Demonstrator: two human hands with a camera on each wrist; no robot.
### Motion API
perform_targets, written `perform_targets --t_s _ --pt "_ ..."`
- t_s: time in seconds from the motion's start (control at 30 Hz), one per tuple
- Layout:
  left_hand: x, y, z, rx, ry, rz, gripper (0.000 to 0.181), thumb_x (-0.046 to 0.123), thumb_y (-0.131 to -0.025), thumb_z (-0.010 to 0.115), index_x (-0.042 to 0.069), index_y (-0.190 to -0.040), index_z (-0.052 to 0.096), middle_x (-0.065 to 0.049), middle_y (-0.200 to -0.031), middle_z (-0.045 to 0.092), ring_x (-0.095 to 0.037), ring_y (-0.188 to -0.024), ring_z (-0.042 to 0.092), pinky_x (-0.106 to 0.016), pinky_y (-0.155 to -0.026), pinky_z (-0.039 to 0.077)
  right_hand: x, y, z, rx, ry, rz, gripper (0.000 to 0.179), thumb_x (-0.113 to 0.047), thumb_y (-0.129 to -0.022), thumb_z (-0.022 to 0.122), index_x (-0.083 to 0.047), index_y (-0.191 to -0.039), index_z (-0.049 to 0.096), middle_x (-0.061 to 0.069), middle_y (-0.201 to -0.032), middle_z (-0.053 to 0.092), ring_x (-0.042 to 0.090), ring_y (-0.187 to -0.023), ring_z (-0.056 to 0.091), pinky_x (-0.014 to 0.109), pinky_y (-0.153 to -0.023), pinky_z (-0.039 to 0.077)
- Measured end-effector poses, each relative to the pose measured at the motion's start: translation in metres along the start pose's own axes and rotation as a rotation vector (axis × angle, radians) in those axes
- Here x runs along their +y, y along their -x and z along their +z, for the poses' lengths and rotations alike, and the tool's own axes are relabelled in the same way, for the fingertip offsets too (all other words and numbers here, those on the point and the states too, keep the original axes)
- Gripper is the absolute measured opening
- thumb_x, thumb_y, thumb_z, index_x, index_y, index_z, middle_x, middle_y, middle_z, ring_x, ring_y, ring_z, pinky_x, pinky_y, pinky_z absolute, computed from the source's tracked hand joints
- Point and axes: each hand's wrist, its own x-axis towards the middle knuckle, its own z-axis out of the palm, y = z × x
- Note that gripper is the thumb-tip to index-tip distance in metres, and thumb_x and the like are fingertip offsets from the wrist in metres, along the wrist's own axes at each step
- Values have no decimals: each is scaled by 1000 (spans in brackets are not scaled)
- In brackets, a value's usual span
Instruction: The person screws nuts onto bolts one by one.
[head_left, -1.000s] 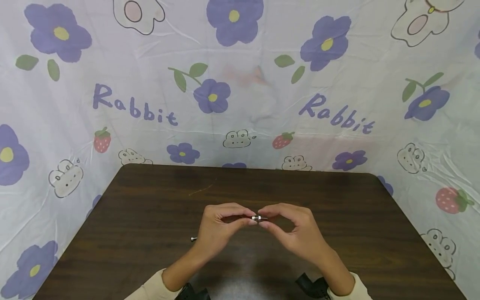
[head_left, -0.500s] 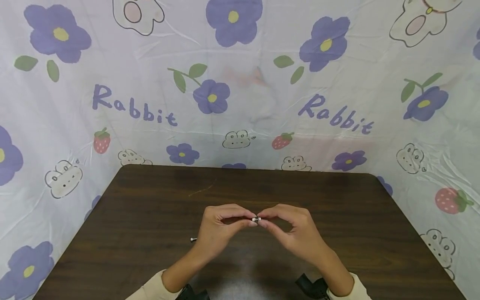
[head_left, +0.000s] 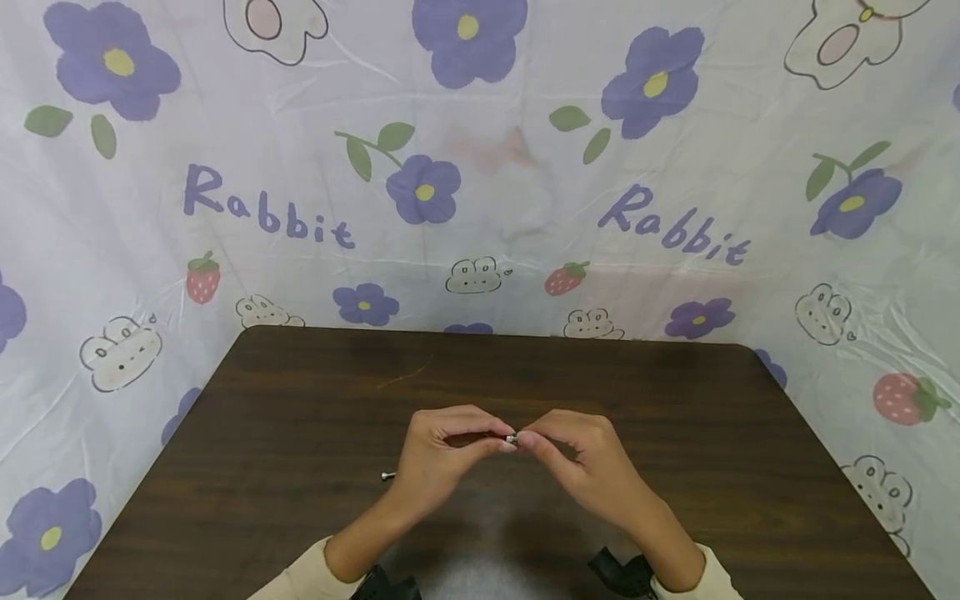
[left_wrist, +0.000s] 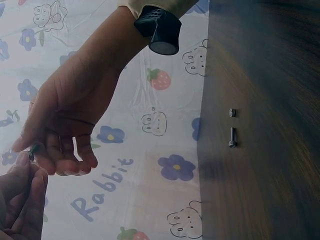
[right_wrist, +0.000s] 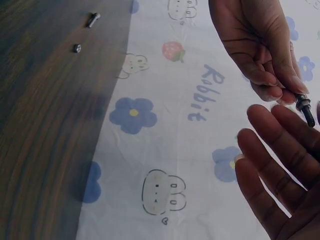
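In the head view my left hand (head_left: 442, 446) pinches the head end of a small metal bolt (head_left: 512, 440) between thumb and forefinger. A nut (right_wrist: 303, 104) sits round the bolt's shank in the right wrist view, and the dark threaded end points toward my right palm. My right hand (head_left: 585, 450) meets it from the other side, thumb and forefinger closed at the nut and covering the shank in the head view. Its other fingers (right_wrist: 265, 155) are spread out straight in the right wrist view. Both hands are raised over the table.
A second bolt (left_wrist: 232, 137) and a loose nut (left_wrist: 232, 113) lie on the dark wooden table (head_left: 300, 400), beside my left forearm. In the head view that nut is hidden. A patterned cloth (head_left: 480, 225) hangs round the table's back and sides.
My right thumb and forefinger have shifted on the bolt, the thumb tip rising, and now cover the threaded end that showed a second ago. My left hand keeps its pinch in place.
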Motion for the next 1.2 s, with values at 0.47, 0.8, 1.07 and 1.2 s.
perform_targets --t_s 0.47,0.8,1.07,1.2 --pt "1 1 -1 19 -17 -5 11 -2 -85 79 0 -95 79 -9 -90 76 -20 -83 74 -38 -71 62 0 -3 1 90 -8 -143 31 9 -82 78 -8 -107 75 5 -99 76 18 -88 73 30 -80 60" --pt "2 0 -1 17 -16 -1 11 -3 -85 78 0 -96 79 -9 -90 76 -20 -82 74 -38 -70 62 2 -1 1 43 -1 -103 23 6 -86 76 -11 -103 75 1 -97 75 15 -87 73 25 -78 59" --pt "1 0 -1 17 -16 4 11 -3 -85 78 0 -95 79 -9 -90 76 -19 -83 74 -38 -70 62 1 -1 1 48 16 -70 25 5 -85 77 -8 -107 75 3 -100 76 15 -88 73 27 -79 59" --pt "1 0 -1 22 -20 4 10 -2 -85 78 -1 -95 79 -9 -90 76 -20 -83 74 -38 -70 62 1 -2 1 92 14 -133 28 5 -84 79 -6 -109 74 6 -100 76 18 -88 74 25 -81 59"
